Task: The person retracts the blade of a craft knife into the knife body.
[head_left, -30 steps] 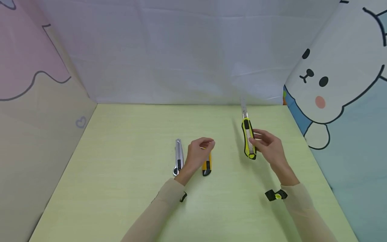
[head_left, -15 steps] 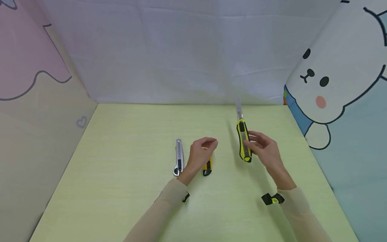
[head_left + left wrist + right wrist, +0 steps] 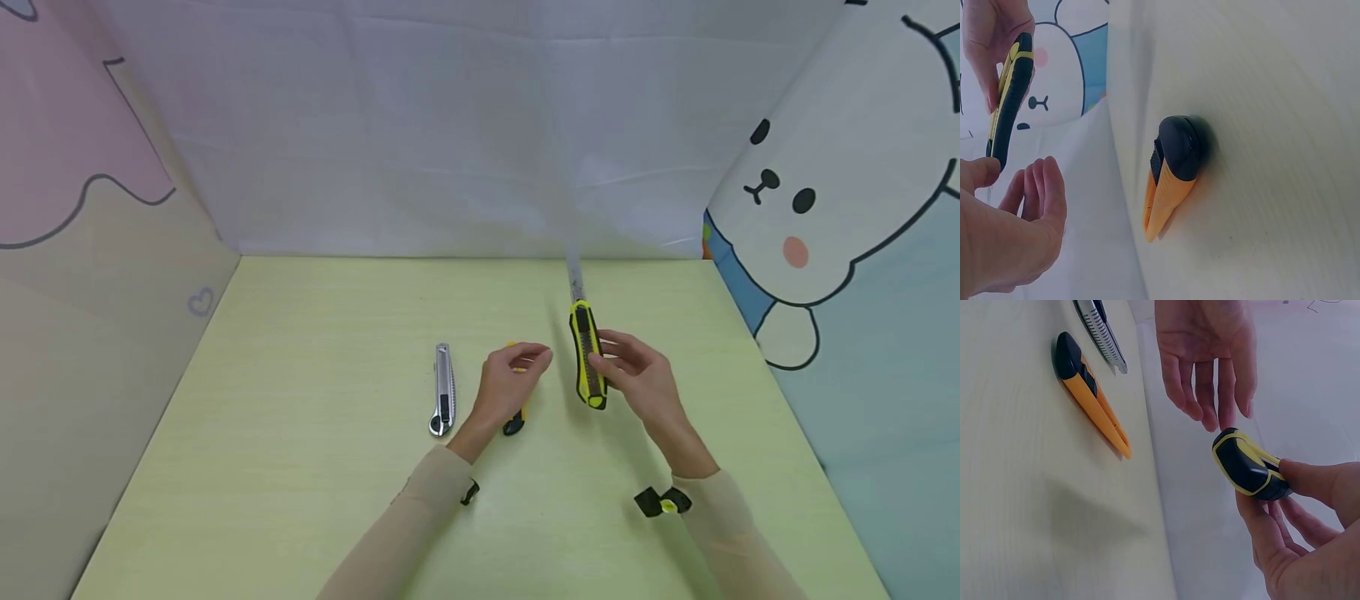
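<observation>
A yellow-and-black utility knife (image 3: 588,357) is pinched between the thumb and fingers of my right hand (image 3: 639,379), held above the table with its long blade out and pointing away from me. My left hand (image 3: 507,382) hovers to the left of it, fingers loosely bent and holding nothing. Under that hand an orange-and-black utility knife (image 3: 1172,181) lies on the table, partly covered by the hand in the head view. To its left rests a silver utility knife (image 3: 443,390). In the right wrist view, my left fingertips (image 3: 1210,419) come close to the yellow knife's butt end.
The pale yellow-green table (image 3: 300,433) meets a white cloth backdrop (image 3: 420,142) at its far edge. Printed side panels stand left and right, the right one with a cartoon animal (image 3: 810,192). Each wrist wears a dark strap.
My right hand has carried the yellow-and-black utility knife leftward and slightly nearer to me. My left hand has drifted a little to the right, so the two hands are closer together.
</observation>
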A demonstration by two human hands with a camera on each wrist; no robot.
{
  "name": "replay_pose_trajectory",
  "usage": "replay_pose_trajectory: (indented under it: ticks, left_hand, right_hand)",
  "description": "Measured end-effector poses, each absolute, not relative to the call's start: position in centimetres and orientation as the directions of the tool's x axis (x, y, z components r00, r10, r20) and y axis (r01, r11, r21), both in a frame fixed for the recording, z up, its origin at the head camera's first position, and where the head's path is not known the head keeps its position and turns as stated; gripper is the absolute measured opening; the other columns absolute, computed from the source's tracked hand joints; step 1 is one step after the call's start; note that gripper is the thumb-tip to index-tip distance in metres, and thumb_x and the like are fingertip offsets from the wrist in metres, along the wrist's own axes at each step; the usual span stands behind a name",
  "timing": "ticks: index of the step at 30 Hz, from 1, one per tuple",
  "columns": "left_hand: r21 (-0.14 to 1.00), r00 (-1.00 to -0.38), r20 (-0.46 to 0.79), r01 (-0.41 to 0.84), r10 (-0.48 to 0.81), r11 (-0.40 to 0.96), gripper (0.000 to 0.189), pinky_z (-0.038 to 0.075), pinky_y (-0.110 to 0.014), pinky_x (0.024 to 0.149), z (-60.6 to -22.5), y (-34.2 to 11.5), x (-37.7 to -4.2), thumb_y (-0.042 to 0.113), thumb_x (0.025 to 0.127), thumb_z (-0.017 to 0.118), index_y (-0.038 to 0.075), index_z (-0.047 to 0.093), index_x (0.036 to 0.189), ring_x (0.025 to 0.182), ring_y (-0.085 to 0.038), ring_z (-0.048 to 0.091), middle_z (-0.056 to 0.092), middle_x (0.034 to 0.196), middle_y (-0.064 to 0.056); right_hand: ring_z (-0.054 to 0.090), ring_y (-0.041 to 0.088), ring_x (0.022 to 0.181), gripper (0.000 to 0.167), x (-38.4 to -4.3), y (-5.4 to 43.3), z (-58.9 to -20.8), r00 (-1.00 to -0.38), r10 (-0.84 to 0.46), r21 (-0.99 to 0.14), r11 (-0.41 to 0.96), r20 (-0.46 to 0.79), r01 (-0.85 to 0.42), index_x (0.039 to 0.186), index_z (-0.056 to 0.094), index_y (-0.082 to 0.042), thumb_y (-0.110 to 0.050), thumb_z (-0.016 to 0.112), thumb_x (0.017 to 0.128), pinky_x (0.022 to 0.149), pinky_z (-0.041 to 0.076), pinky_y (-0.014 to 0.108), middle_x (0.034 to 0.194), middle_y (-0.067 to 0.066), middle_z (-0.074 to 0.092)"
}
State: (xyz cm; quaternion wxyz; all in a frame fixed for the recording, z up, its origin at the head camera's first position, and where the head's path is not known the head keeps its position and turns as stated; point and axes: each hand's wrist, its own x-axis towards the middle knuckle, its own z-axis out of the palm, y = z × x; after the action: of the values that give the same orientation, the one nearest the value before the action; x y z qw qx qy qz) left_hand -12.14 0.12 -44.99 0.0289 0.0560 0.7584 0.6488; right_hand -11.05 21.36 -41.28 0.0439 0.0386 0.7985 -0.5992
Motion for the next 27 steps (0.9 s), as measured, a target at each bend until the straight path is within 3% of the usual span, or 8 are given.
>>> replay_pose_trajectory:
  ticks: [6, 15, 21, 27]
  left_hand:
    - [0.996, -0.989, 0.02, 0.032, 0.146, 0.081, 0.033, 0.06, -0.034, 0.082, -44.8, 0.7, -11.9, 0.031, 0.101, 0.069, 0.006, 0.075, 0.121, 0.098, -0.021, 0.07, 0.074, 0.111, -0.005]
    - [1.0, -0.982, -0.007, -0.008, 0.189, -0.009, 0.032, 0.059, -0.051, 0.088, -45.3, 1.3, -11.7, 0.02, 0.103, 0.066, 0.002, 0.069, 0.13, 0.101, -0.031, 0.07, 0.07, 0.122, -0.014]
    - [0.999, -0.978, -0.016, -0.024, 0.21, -0.039, 0.034, 0.06, -0.048, 0.086, -45.5, 1.5, -11.7, 0.018, 0.102, 0.067, 0.001, 0.067, 0.131, 0.099, -0.024, 0.07, 0.072, 0.116, -0.014]
    - [0.996, -0.973, -0.021, -0.039, 0.23, -0.076, 0.036, 0.061, -0.037, 0.083, -45.5, 1.5, -11.5, 0.018, 0.1, 0.07, 0.001, 0.066, 0.132, 0.101, -0.023, 0.071, 0.071, 0.114, -0.012]
  right_hand:
    - [0.069, 0.007, 0.102, 0.058, -10.8, 20.6, -41.7, -0.992, -0.015, -0.959, 0.26, -0.123, 0.115, 0.144, 0.057, -0.008, -0.033, 0.075, 0.095, 0.085, 0.058, 0.024, 0.136, 0.023, 0.062]
    - [0.069, 0.009, 0.104, 0.056, -10.5, 19.9, -42.4, -0.992, -0.039, -0.968, 0.226, -0.124, 0.112, 0.143, 0.058, -0.008, -0.031, 0.076, 0.095, 0.084, 0.059, 0.026, 0.133, 0.021, 0.063]
    - [0.069, 0.01, 0.105, 0.057, -10.4, 19.7, -42.6, -0.991, -0.033, -0.97, 0.212, -0.131, 0.121, 0.144, 0.057, -0.008, -0.03, 0.076, 0.095, 0.087, 0.059, 0.029, 0.134, 0.019, 0.063]
    - [0.069, 0.011, 0.106, 0.056, -10.3, 19.4, -42.9, -0.991, -0.036, -0.973, 0.199, -0.129, 0.119, 0.145, 0.056, -0.009, -0.03, 0.075, 0.096, 0.087, 0.059, 0.029, 0.135, 0.02, 0.062]
